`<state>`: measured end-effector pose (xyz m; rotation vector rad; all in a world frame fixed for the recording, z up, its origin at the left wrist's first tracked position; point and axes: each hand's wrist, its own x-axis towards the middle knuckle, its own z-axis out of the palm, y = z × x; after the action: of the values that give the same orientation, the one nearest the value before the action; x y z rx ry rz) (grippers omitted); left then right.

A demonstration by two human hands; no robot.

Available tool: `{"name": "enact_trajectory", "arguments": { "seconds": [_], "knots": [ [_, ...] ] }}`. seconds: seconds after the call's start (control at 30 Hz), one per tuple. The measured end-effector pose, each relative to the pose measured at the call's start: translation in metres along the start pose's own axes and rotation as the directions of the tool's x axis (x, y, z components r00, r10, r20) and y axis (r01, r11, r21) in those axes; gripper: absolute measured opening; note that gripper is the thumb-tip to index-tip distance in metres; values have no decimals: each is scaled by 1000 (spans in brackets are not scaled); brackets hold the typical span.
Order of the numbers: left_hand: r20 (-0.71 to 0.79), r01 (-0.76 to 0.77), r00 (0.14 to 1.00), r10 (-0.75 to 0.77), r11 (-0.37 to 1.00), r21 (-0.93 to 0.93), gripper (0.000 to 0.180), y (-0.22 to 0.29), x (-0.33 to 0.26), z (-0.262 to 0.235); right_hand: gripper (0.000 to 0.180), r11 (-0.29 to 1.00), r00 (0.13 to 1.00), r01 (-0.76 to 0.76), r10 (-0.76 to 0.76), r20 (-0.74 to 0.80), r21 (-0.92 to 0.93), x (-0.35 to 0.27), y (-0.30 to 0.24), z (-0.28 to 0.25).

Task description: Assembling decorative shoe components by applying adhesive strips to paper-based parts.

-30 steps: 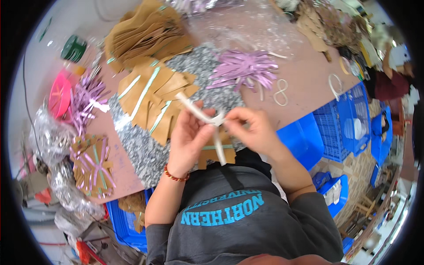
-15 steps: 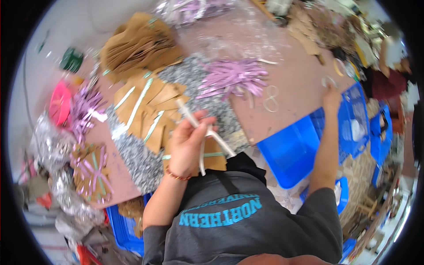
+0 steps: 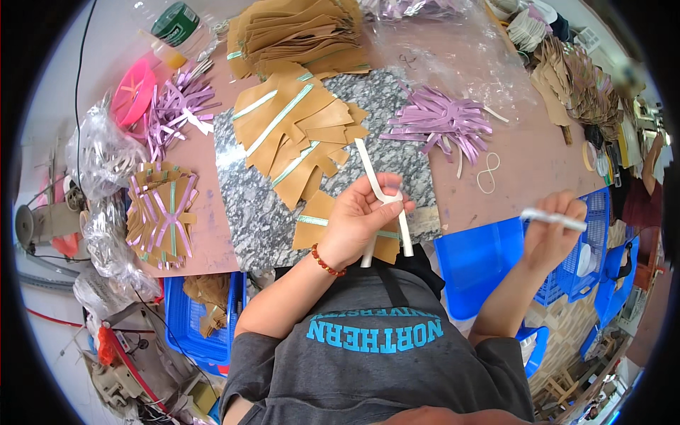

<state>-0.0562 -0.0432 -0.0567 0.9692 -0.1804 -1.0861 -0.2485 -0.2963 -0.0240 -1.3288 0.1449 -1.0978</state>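
Note:
My left hand is closed in a pinch on white strips that cross at the fingertips. One end points up and away, and two ends hang toward my lap. Below that hand lies a tan leather-like piece with a pale green stripe. My right hand, raised over the blue bins, grips a slim white stick; motion blurs it, and its kind is unclear. Beyond the left hand, overlapping tan cut pieces with green stripes lie on a grey speckled slab.
Purple strips lie in a bunch right of the slab, beside a thin pale loop. A tall stack of tan pieces stands behind. Blue bins flank the table's right edge. At left are a pink basket and more purple strips.
My view has shifted, so the table appears farther right. My right hand has come nearer from the table's right edge, with the white stick in it. The left hand still pinches white strips.

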Motion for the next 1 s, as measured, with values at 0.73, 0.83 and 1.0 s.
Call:
{"name": "enact_trajectory", "arguments": {
  "seconds": [0.73,0.83,1.0],
  "knots": [
    [-132,-383,904,407,907,173,18,-5,-57,-23,32,842,663,115,330,672,-527,-35,31,186],
    [-82,-432,874,478,844,319,13,-5,-63,-26,34,807,651,211,305,695,-552,-37,27,186],
    [172,-537,784,597,513,670,15,13,-68,-30,43,717,670,272,338,661,-642,-24,30,180]
  ]
}}
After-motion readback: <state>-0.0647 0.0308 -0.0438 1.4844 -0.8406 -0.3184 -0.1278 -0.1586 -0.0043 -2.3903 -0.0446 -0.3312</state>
